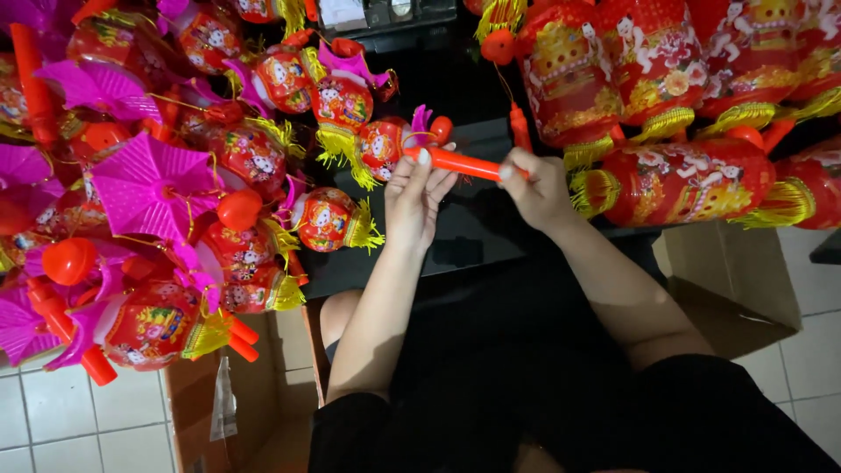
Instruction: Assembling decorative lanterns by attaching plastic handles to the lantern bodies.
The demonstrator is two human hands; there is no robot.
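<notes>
Black-sleeved arms [491, 368] reach up as the left hand [419, 197] and right hand [536, 188], both closed, pinch 1 orange handle [464, 164], whose small lantern [385, 147] could snag neighbouring tassels [346, 144]

Open room lies on the dark surface [473, 229] just below and between the left hand [419, 197] and the right hand [539, 188]. To the left, a heap of small red lanterns [254, 153] and pink paper fans [153, 184] crowds close. To the right, large red lanterns [683, 180] with yellow tassels block the way. An open cardboard box [727, 280] stands lower right.
</notes>
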